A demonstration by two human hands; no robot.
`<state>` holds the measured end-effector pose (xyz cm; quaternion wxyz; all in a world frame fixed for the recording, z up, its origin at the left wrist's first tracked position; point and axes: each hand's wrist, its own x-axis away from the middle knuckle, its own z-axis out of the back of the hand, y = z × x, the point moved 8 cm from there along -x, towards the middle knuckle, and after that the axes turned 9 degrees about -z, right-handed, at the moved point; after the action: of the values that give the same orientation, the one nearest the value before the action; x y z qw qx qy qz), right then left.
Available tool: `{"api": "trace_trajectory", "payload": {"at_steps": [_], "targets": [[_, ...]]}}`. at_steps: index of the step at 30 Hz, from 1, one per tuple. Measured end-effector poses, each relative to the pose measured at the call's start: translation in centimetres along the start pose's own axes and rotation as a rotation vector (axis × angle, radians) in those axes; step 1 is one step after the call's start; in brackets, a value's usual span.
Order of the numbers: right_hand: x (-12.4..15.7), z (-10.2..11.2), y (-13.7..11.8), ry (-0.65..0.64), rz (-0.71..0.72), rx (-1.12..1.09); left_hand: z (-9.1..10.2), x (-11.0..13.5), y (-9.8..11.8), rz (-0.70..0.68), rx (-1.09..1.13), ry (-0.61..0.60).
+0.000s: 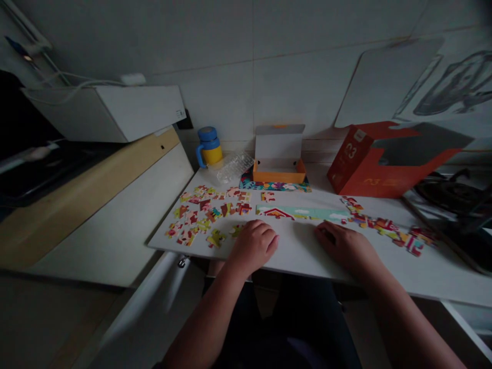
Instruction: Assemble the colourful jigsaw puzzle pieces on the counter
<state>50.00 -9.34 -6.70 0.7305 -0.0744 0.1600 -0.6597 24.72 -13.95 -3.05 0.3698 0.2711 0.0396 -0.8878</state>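
Two bare hands rest over the white tabletop point(295, 251), and between them and the back wall lies the centre of attention: a joined puzzle strip point(319, 212), pale green and blue, with a red roof shape toward its left end. Left hand point(254, 243) sits just below that end, fingers curled in; its palm is hidden, so whether it holds anything, I cannot tell. Right hand point(342, 243) is by the strip's other end, fingers bent with a narrow dark gap beside the thumb, and again I cannot tell if a piece is pinched there.

Loose pieces crowd both flanks: the left-hand scatter point(191, 218) is the bigger, while the right-hand run point(386, 224) trails off toward the red box point(380, 169). One single piece point(268, 197) lies just above the strip.

Fitting looks like the step in hand, and good play here, I'd judge, is gentle: one hand flat on the strip to keep it from sliding, the other matching colour and edge before pressing straight down. Forcing a tab could buckle the row. Those forearms want care too; a dragging wrist could sweep nearby pieces toward the table's front edge!
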Motion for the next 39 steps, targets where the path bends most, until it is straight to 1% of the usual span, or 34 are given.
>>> {"api": "trace_trajectory", "payload": {"at_steps": [6, 9, 12, 18, 25, 31, 36, 39], "targets": [[-0.3, -0.4, 0.7, -0.006, -0.043, 0.023, -0.1, 0.1, 0.1, 0.005, -0.003, -0.033], [-0.1, -0.1, 0.4, 0.015, -0.022, 0.016, -0.2, 0.2, -0.1, 0.022, 0.011, -0.039], [0.0, 0.1, 0.0, 0.008, -0.005, -0.001, -0.3, 0.2, -0.3, 0.039, 0.032, -0.039], [0.0, 0.0, 0.0, 0.0, -0.004, 0.01, -0.3, 0.2, -0.4, 0.053, 0.064, -0.036], [0.0, 0.1, -0.1, 0.021, -0.008, 0.008, 0.0, 0.2, -0.4, 0.06, 0.096, -0.028], [0.0, 0.2, -0.3, 0.005, -0.008, -0.033, -0.2, 0.3, -0.8, 0.084, 0.119, -0.034], [0.0, 0.3, -0.6, -0.033, 0.007, -0.063, 0.1, -0.1, -0.7, 0.084, 0.116, -0.022], [0.1, 0.3, -0.6, -0.029, 0.016, -0.066, 0.3, -0.3, -0.7, 0.08, 0.107, -0.019]]}}
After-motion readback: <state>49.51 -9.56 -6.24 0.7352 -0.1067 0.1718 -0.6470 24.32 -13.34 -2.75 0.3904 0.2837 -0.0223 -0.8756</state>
